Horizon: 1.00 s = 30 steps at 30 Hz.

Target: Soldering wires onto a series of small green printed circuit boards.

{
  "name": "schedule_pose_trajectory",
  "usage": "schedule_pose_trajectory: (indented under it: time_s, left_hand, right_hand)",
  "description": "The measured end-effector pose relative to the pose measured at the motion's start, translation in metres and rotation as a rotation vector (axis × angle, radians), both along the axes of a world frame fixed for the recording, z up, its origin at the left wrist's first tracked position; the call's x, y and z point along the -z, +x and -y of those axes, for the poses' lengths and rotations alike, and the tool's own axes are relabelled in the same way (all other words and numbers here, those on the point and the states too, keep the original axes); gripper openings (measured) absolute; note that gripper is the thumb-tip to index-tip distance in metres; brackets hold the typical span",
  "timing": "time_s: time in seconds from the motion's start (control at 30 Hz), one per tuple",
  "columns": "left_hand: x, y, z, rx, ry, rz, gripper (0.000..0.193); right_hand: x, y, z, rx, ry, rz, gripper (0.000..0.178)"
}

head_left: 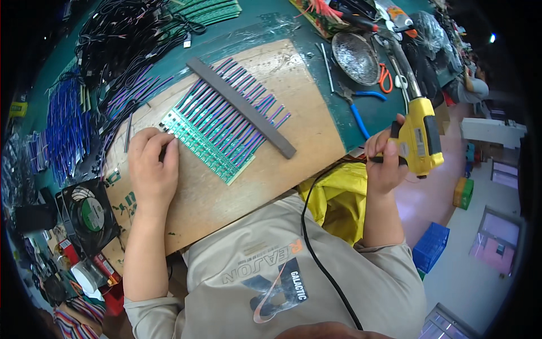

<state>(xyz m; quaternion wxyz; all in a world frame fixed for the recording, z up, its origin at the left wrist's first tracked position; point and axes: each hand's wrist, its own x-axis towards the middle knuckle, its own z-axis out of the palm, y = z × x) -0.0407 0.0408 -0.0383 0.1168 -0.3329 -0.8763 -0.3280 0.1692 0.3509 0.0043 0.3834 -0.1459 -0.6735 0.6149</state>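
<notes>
My right hand [388, 161] is wrapped around the black-trimmed handle of a yellow soldering gun [420, 138], held up off the bench's right edge. A black cord runs down across my shirt. On the wooden board [299, 127] lies a green circuit board panel [206, 148] with rows of purple, blue and black wires [248, 101] reaching away from it. A dark grey bar [243, 107] lies diagonally across the wires. My left hand [153, 164] rests beside the panel's left corner, fingers curled and thumb close to them; what lies between them is hidden.
Blue cutters [361, 110], a round metal dish [355, 57] and orange-handled scissors [385, 79] lie at the far right. Bundles of blue wires [68, 121] and black cables [121, 42] cover the far left. A black fan [89, 216] stands at the left. Yellow cloth [341, 198] hangs by the bench's front edge.
</notes>
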Motion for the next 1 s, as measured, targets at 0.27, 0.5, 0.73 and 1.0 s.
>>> schedule_pose_trajectory:
  time_s: [0.27, 0.5, 0.73, 1.0]
  left_hand:
    - [0.003, -0.002, 0.012, -0.023, -0.003, 0.044, 0.011]
    - [-0.017, -0.014, 0.036, -0.053, 0.002, 0.026, 0.013]
    - [-0.018, -0.016, 0.078, -0.421, -0.308, -0.16, 0.009]
    - [-0.026, 0.014, 0.08, -0.415, -0.395, 0.07, 0.01]
  right_hand:
    - [0.005, -0.013, 0.015, -0.063, -0.182, 0.047, 0.049]
    - [0.024, -0.013, 0.095, -0.459, -0.404, 0.164, 0.065]
    - [0.044, -0.016, 0.109, -0.698, -0.222, 0.319, 0.044]
    - [0.053, -0.017, 0.113, -0.665, -0.185, 0.258, 0.06]
